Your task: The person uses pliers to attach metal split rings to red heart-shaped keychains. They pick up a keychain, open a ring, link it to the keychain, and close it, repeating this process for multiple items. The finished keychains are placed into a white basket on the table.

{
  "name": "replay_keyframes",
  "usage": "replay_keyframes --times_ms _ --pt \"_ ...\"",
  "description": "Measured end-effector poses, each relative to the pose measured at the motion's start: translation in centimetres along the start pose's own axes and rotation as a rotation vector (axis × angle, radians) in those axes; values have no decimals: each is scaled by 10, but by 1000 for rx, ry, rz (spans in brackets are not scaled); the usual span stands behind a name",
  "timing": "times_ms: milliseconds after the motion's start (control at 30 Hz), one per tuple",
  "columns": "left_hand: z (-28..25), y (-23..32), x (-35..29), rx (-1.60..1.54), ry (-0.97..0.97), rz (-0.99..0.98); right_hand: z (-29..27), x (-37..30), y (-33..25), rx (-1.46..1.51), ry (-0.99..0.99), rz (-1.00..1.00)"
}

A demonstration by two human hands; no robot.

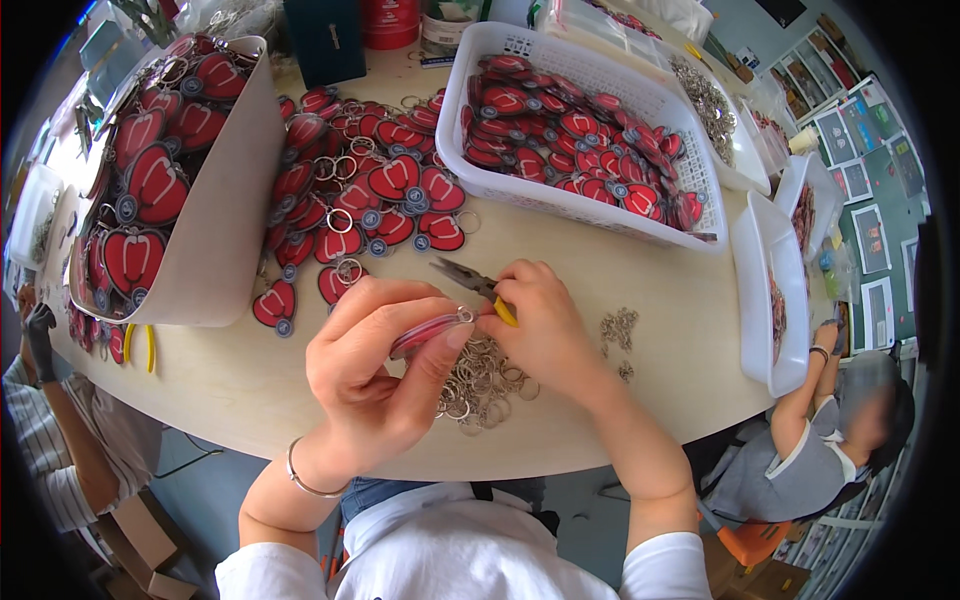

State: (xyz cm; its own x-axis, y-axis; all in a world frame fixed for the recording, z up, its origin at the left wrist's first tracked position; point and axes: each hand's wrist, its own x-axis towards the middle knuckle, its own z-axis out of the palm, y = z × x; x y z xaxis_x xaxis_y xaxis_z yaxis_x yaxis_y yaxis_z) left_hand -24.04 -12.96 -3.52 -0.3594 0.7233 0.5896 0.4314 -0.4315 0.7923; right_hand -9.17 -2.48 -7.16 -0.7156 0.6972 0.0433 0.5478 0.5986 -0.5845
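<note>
Left hand (375, 365) curled, pinching red tag (425, 335); right hand (543, 318) gripping pliers (480, 283).

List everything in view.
Table: one, pale, centre
Red tags: many, red, left and middle
Bin: one, cream, left
Basket: one, white, upper middle
Trays: several, white, right
Box: one, dark green, top
Tub: one, red, top
Rings: many, silver, front middle
Metal bits: several, silver, right of rings
Pliers: one, yellow-grey, centre
Other tool: one, yellow, left edge
Cartons: several, brown, lower left
People: two, grey and striped, either side
Left hand: one, bare, pinching red tag
Right hand: one, bare, holding pliers
</note>
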Motion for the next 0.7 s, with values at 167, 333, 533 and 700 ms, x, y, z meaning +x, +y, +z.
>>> replay_keyframes --times_ms 167,333,533,700 --pt "5 -1 -3 -63 -48 -155 -17 -5 2 287 64 65" --pt "12 -4 -7 -133 -91 -254 -38 -19 -1 827 -32 130" --pt "17 -2 -14 -127 -224 -232 -59 -29 -11 986 -98 68" --pt "19 -2 -16 -106 -191 -111 -68 -31 -19 969 -137 22"
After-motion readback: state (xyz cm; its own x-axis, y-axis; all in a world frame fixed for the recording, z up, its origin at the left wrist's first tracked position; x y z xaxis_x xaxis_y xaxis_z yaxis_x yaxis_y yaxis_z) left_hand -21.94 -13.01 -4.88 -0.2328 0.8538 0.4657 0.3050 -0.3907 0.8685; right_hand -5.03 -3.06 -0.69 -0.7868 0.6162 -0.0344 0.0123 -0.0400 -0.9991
